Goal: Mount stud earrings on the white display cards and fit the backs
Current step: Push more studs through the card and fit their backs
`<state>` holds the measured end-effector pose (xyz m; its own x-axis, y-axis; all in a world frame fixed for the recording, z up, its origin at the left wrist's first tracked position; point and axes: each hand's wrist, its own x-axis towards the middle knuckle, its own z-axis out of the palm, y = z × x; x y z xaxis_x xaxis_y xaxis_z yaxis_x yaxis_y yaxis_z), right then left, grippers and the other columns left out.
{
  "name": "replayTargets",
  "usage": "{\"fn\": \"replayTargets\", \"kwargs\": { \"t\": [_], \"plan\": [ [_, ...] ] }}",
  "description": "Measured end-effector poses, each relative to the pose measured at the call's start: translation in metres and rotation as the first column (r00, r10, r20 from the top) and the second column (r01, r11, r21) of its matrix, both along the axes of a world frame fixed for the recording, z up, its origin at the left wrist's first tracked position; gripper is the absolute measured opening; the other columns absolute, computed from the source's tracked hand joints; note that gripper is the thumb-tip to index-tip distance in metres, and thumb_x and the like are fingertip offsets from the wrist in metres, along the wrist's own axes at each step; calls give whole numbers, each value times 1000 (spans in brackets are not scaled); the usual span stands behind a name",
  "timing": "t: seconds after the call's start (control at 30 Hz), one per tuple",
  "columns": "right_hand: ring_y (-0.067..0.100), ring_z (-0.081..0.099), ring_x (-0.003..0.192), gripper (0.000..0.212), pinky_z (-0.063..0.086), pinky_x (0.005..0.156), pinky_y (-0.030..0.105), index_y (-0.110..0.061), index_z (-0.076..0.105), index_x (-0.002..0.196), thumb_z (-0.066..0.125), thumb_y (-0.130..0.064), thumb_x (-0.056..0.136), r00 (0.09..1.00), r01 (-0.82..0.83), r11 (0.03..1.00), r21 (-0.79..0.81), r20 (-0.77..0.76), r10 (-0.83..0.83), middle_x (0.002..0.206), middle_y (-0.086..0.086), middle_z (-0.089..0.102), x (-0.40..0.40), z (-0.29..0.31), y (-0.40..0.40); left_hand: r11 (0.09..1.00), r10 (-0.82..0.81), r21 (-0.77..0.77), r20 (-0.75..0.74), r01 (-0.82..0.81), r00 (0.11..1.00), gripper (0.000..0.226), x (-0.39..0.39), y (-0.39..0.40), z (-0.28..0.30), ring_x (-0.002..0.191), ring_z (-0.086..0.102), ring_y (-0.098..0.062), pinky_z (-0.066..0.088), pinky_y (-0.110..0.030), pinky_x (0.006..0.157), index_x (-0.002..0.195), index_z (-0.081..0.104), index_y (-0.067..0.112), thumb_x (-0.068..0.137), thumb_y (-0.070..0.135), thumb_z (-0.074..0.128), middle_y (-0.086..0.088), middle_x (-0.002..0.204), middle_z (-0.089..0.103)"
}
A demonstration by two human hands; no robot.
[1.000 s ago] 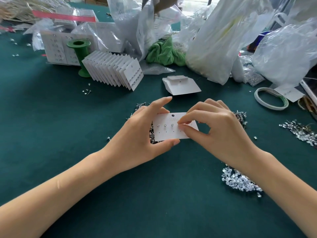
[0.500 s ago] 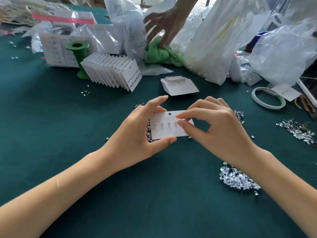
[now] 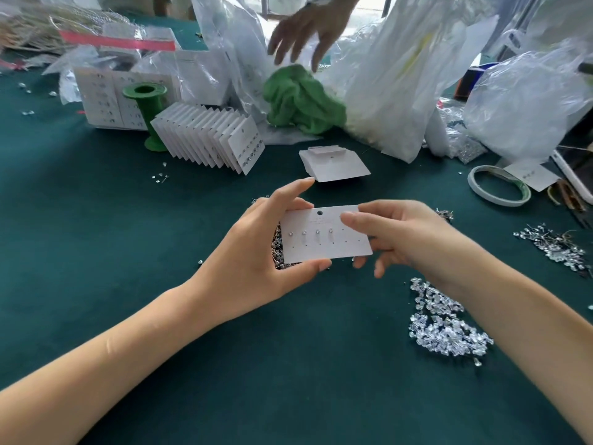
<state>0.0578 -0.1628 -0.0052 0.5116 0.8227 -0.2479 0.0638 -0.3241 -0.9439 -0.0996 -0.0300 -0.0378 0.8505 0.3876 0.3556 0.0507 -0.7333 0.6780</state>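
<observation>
Holding a white display card (image 3: 327, 236) above the dark green worktop (image 3: 96, 236), the left hand (image 3: 256, 258) grips its left end, index finger along the top edge and thumb under the bottom edge. The right hand (image 3: 401, 236) pinches the card's upper right corner, thumb on the face and the other fingers behind and below it. Four stud earrings (image 3: 310, 232) sit in a row across the left half of the card, below a round hanging hole; small empty holes dot the right half. Partly hidden behind the card and left hand lies a dark pile of earring backs (image 3: 277, 248) on the worktop. A heap of clear studs (image 3: 446, 329) lies beside the right forearm, and a second scatter of studs (image 3: 558, 245) is farther right. Beyond the hands lies a small stack of blank cards (image 3: 337, 163), and to its left a fanned row of filled cards (image 3: 208, 141) leans against a green spool (image 3: 147, 117). A ring of tape (image 3: 499, 186) lies at the right. At the far side, another person's hand (image 3: 305, 33) hovers with spread fingers just above a crumpled green cloth (image 3: 301, 97), amid large clear plastic bags (image 3: 401, 75).
</observation>
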Motion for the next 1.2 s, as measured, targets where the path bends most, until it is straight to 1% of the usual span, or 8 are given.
{"fn": "replayTargets", "kwargs": {
  "t": [0.2,0.37,0.5,0.6,0.73,0.8,1.0,1.2],
  "plan": [
    [15,68,62,21,51,50,20,-14,72,97,66,-29,85,978,-74,997,28,-192,78,78,5,74,-11,-5,1,999,-38,23,16,37,999,82,1,-2,-1,110,53,-10,36,-15,93,141,31,32,70,49,70,18,119,56],
    [14,71,65,32,53,53,20,-14,71,101,71,-33,75,966,-45,998,47,-251,55,82,2,75,-14,-6,2,998,-53,30,22,53,998,82,1,-2,-1,112,53,-10,35,-14,93,141,32,31,70,52,68,17,120,57],
    [11,71,70,46,52,52,19,-14,72,102,74,-39,63,970,-21,999,47,-243,32,88,1,76,-15,-6,1,996,-67,53,38,65,997,82,1,-4,0,114,51,-8,33,-11,94,141,32,31,71,49,71,19,121,55],
    [10,70,68,39,51,50,18,-15,73,97,75,-35,64,971,4,998,59,-238,10,84,0,76,-15,-5,0,996,-74,59,47,71,996,83,2,-6,2,115,51,-8,33,-11,95,141,31,32,71,49,72,20,122,55],
    [9,70,67,23,50,49,18,-15,73,95,76,-26,74,977,26,997,75,-212,-9,83,0,76,-14,-4,-2,996,-73,62,54,70,996,83,3,-8,7,114,51,-8,36,-15,95,140,31,34,69,50,72,21,121,54],
    [9,69,66,28,50,48,18,-15,73,94,77,-28,70,978,42,995,94,-208,-21,82,0,76,-13,-3,-4,995,-74,65,58,70,996,84,6,-10,9,115,51,-8,36,-16,95,140,30,36,69,50,72,21,121,54],
    [10,70,65,44,50,48,18,-16,73,89,77,-39,52,979,68,990,125,-198,-42,81,1,76,-4,-1,-24,988,-131,84,42,127,991,86,19,-22,15,111,50,-3,32,-8,93,140,31,34,69,46,78,19,118,55],
    [12,69,65,35,51,47,19,-13,74,88,77,-31,58,975,143,982,127,-190,-117,82,5,76,10,-1,-59,965,-241,115,43,235,970,85,44,-45,17,109,49,0,31,-7,93,141,31,32,70,46,76,16,118,55]
  ]
}}
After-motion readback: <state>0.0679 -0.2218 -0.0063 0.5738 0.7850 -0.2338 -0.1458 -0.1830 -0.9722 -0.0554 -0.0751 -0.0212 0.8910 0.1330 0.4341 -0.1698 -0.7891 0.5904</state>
